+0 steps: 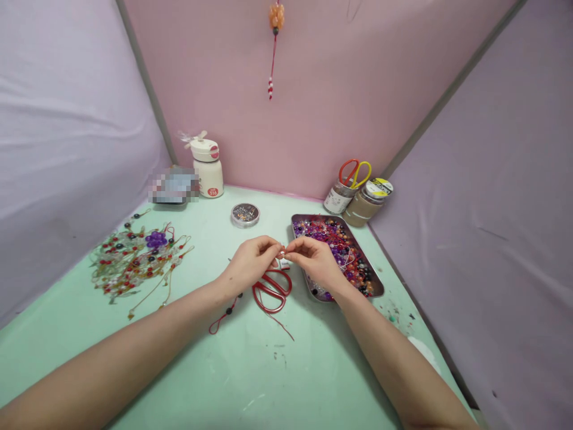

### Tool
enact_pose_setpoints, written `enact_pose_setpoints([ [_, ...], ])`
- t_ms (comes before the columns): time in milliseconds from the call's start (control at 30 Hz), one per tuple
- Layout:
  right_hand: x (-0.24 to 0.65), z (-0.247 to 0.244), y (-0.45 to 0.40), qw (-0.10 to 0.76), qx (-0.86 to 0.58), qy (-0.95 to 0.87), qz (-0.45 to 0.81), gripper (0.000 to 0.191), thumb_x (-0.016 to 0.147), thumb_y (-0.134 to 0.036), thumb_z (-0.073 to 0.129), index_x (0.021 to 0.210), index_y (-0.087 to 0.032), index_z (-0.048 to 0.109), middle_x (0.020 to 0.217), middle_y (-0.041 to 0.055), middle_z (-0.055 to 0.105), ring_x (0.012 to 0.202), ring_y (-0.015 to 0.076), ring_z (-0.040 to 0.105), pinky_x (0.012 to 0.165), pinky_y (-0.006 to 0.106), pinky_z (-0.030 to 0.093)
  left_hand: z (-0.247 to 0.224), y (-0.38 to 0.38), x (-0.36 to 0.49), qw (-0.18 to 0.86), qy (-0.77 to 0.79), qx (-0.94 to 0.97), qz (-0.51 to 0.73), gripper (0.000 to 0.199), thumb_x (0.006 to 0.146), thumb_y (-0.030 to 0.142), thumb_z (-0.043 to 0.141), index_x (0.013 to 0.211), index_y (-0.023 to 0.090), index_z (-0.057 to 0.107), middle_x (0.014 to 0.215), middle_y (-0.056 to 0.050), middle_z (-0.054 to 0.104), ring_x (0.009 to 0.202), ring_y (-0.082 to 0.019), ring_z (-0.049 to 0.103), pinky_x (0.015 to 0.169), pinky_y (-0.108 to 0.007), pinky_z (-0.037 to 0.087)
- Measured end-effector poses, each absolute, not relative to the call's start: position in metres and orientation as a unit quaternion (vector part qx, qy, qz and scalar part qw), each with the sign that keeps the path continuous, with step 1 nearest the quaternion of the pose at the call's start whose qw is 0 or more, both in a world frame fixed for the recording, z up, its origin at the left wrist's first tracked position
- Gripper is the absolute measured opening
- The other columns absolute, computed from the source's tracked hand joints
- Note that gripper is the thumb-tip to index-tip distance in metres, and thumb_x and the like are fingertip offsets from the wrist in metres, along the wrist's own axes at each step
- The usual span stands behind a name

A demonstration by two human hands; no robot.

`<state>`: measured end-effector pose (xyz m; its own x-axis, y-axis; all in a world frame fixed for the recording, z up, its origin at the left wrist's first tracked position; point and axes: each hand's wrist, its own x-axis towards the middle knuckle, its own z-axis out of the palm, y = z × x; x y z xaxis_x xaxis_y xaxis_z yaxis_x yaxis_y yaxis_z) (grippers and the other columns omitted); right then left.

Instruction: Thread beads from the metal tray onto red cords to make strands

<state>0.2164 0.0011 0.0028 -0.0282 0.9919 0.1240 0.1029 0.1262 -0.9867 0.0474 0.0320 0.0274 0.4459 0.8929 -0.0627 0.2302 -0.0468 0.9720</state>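
Note:
My left hand and my right hand meet at the middle of the table, thumb and fingertips pinched on both. Between them is a tiny cluster of red and pale beads, mostly covered by the fingers. Just below lies a pair of red-handled scissors, its blades hidden under my left hand. A red cord loop with dark beads comes out from beneath my left forearm. Right beside my right hand stands a metal tray full of purple, red, orange and black beads.
Finished-looking beaded strings are heaped at left. Behind them are a white bottle and a blurred-out device. A round thread spool lies centrally. Two jars stand at back right, one holding scissors. A beaded ornament hangs above.

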Motion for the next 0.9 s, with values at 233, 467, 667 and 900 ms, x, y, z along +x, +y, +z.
enact_pose_setpoints([
  [233,0.218,0.002,0.003,0.502,-0.466,-0.629,0.368,0.008,0.072,-0.03,0.072,0.075,-0.023,0.069,0.084,0.0026,0.061,0.082,0.0169,0.058,0.074,0.032,0.047,0.023,0.04,0.045,0.745,0.393,0.459,0.282,0.016,0.073,0.022,0.069,0.085,0.015,0.061,0.079,-0.003,0.067,0.067,-0.008,0.061,0.069,-0.023,0.05],
  [467,0.22,-0.002,0.004,0.499,-0.465,-0.638,0.357,0.005,0.074,-0.028,0.071,0.077,-0.024,0.071,0.081,0.0027,0.062,0.079,0.0166,0.058,0.072,0.032,0.047,0.018,0.045,0.041,0.802,0.385,0.386,0.244,0.014,0.074,0.014,0.07,0.086,0.015,0.062,0.069,0.0,0.063,0.056,-0.004,0.057,0.057,-0.015,0.048],
  [667,0.217,-0.001,0.003,0.513,-0.472,-0.627,0.348,0.005,0.072,-0.025,0.072,0.076,-0.022,0.073,0.08,0.0027,0.065,0.078,0.0152,0.06,0.071,0.029,0.049,0.015,0.046,0.044,0.83,0.372,0.337,0.243,0.013,0.076,0.003,0.065,0.085,0.011,0.061,0.067,-0.001,0.063,0.054,-0.005,0.059,0.053,-0.012,0.048],
  [900,0.211,0.002,-0.001,0.505,-0.496,-0.648,0.281,0.01,0.075,-0.02,0.069,0.081,-0.024,0.075,0.081,0.0023,0.065,0.076,0.0141,0.061,0.072,0.028,0.049,0.008,0.049,0.045,0.863,0.33,0.292,0.247,0.009,0.08,0.0,0.059,0.083,0.008,0.063,0.065,-0.002,0.061,0.054,-0.005,0.058,0.051,-0.011,0.047],
])
